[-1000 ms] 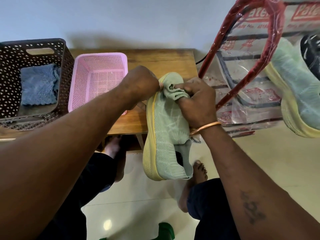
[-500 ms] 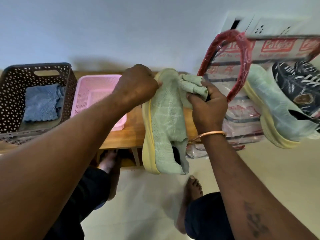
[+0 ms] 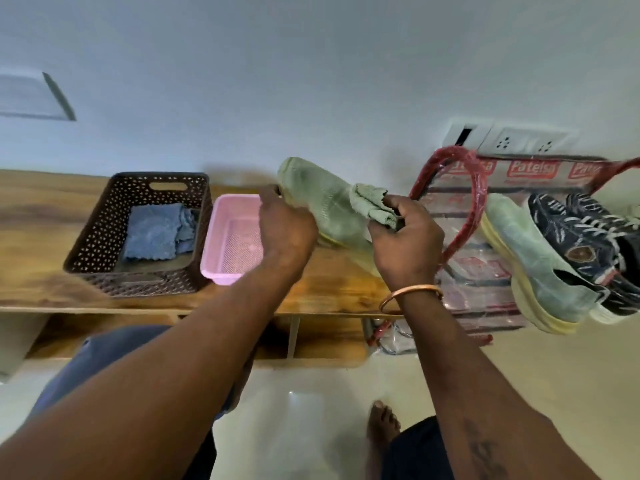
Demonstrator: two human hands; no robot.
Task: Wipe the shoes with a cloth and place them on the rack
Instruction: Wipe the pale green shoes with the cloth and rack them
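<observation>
My left hand point(image 3: 285, 230) grips a pale green knit shoe with a yellow sole point(image 3: 322, 199), held up above the wooden bench point(image 3: 343, 289). My right hand point(image 3: 405, 244) pinches a bunched green cloth point(image 3: 372, 204) against the shoe's upper. To the right stands a shoe rack with a red tube frame wrapped in plastic point(image 3: 464, 216). On it lie the matching green shoe point(image 3: 530, 258) and dark patterned sneakers point(image 3: 585, 244).
A brown perforated basket point(image 3: 104, 237) holding blue cloths point(image 3: 156, 230) and a pink mesh basket point(image 3: 225, 244) sit on the bench. A white socket plate point(image 3: 512, 140) is on the wall. My bare foot point(image 3: 382, 424) rests on the pale tiled floor.
Both hands have raised the green shoe higher and tipped it, so its heel is now hidden behind my hands. The view has tilted up, showing more wall and the whole bench.
</observation>
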